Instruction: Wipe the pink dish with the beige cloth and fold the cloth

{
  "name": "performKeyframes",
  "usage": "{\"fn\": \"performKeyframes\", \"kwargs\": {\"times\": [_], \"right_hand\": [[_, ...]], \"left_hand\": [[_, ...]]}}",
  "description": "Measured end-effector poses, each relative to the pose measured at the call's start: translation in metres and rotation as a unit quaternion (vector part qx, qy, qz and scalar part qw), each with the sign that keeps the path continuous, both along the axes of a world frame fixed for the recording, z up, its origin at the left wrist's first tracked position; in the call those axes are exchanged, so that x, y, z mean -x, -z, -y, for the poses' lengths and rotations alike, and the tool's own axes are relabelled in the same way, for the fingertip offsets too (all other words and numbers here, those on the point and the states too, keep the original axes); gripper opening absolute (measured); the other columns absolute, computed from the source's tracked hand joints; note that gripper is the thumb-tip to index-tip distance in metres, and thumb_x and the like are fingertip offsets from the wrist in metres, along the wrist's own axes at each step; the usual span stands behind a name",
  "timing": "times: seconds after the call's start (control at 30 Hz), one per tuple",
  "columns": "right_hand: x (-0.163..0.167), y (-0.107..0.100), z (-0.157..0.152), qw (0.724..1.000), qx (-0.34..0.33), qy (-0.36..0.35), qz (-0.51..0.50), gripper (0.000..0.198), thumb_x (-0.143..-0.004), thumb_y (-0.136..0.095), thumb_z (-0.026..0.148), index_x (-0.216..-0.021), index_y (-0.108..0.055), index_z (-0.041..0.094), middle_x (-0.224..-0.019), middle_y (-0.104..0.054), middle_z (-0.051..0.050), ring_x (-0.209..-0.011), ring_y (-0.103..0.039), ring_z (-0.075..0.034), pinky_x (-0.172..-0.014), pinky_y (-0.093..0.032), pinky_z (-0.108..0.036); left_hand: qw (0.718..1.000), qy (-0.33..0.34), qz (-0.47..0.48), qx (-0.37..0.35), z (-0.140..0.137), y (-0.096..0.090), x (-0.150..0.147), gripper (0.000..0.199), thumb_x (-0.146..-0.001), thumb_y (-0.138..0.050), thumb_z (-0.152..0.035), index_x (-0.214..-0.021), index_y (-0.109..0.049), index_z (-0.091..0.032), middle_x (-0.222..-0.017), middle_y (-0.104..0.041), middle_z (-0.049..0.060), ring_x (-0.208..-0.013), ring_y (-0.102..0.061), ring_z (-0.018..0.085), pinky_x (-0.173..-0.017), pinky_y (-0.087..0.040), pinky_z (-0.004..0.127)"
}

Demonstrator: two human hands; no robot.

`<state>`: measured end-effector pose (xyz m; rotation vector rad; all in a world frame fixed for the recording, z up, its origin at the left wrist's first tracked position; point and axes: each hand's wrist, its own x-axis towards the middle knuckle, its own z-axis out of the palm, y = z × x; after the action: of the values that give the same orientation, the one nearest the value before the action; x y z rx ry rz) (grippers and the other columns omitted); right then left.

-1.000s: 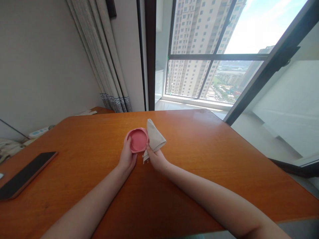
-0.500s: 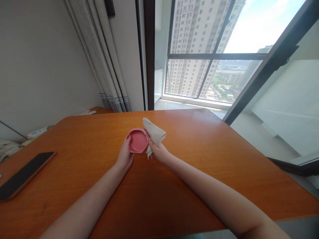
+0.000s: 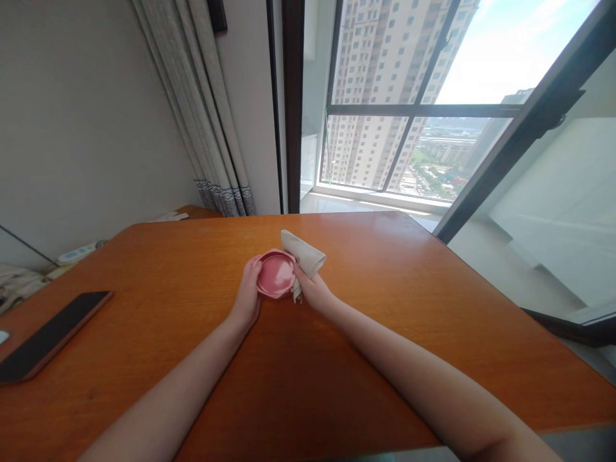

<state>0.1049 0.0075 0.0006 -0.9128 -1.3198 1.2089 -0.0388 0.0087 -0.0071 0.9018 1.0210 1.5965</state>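
A small pink dish [image 3: 276, 274] with an angular rim is held up over the wooden table, its shiny hollow turned towards me. My left hand [image 3: 248, 292] grips its left side, thumb on the rim and the other fingers hidden behind. My right hand [image 3: 312, 287] is closed on a folded off-white cloth [image 3: 303, 252] against the dish's right edge. Part of the cloth hangs below my right fingers; I cannot make out how much of it lies behind the dish.
The brown wooden table [image 3: 385, 333] spreads beneath both arms. A dark phone-like slab [image 3: 52, 333] lies at the left, beside a small white object [image 3: 4, 337] at the picture's edge. A white remote-like thing [image 3: 77, 254] and crumpled fabric [image 3: 19, 285] sit beyond the left edge.
Both hands, dish and cloth have shifted slightly right in the picture. The dish has tilted, and a bright reflection now shows inside it.
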Motion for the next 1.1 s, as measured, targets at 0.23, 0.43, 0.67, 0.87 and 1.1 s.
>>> {"fn": "performKeyframes", "kwargs": {"times": [0.23,0.43,0.67,0.87,1.1], "right_hand": [[0.012,0.009,0.009,0.998,0.054,0.032,0.019,0.050,-0.067,-0.055,0.070,-0.076,-0.059,0.021,-0.065,-0.063,-0.003,-0.075,-0.061,-0.019,-0.064,-0.051,-0.029],[-0.004,-0.003,-0.003,0.999,0.028,0.043,-0.017,0.041,-0.070,-0.056,0.061,-0.080,-0.059,0.021,-0.070,-0.063,-0.002,-0.079,-0.061,-0.020,-0.067,-0.051,-0.028],[0.011,0.010,0.014,0.998,0.040,-0.011,0.042,0.048,-0.074,-0.051,0.066,-0.080,-0.061,0.020,-0.064,-0.062,-0.002,-0.070,-0.061,-0.018,-0.062,-0.050,-0.027],[0.010,0.015,0.006,0.996,0.077,0.047,0.017,0.048,-0.074,-0.052,0.064,-0.088,-0.062,0.020,-0.071,-0.066,-0.005,-0.075,-0.063,-0.020,-0.068,-0.051,-0.030],[-0.003,0.005,-0.004,0.998,0.011,0.057,-0.036,0.044,-0.078,-0.052,0.049,-0.111,-0.060,0.021,-0.118,-0.062,-0.005,-0.115,-0.053,-0.023,-0.102,-0.039,-0.035]], "left_hand": [[0.995,0.009,0.097,-0.009,0.005,-0.011,-0.007,0.038,-0.079,-0.058,-0.035,-0.116,-0.052,-0.029,-0.125,-0.054,0.000,-0.111,-0.052,0.017,-0.085,-0.049,0.027],[0.996,0.033,0.066,0.046,0.009,-0.004,-0.011,0.034,-0.075,-0.062,-0.034,-0.107,-0.053,-0.023,-0.111,-0.058,0.002,-0.098,-0.056,0.016,-0.080,-0.051,0.028],[0.995,-0.087,0.049,0.020,0.004,-0.006,-0.006,0.041,-0.081,-0.054,-0.040,-0.120,-0.048,-0.031,-0.131,-0.048,0.000,-0.118,-0.048,0.017,-0.087,-0.048,0.026],[0.999,0.014,0.035,0.001,0.009,-0.006,-0.012,0.046,-0.077,-0.061,-0.041,-0.120,-0.046,-0.030,-0.126,-0.051,0.002,-0.108,-0.054,0.017,-0.081,-0.051,0.027],[0.998,0.043,0.002,0.044,0.008,-0.002,-0.010,0.039,-0.075,-0.062,-0.041,-0.109,-0.054,-0.023,-0.112,-0.059,0.004,-0.092,-0.059,0.018,-0.068,-0.052,0.027]]}}
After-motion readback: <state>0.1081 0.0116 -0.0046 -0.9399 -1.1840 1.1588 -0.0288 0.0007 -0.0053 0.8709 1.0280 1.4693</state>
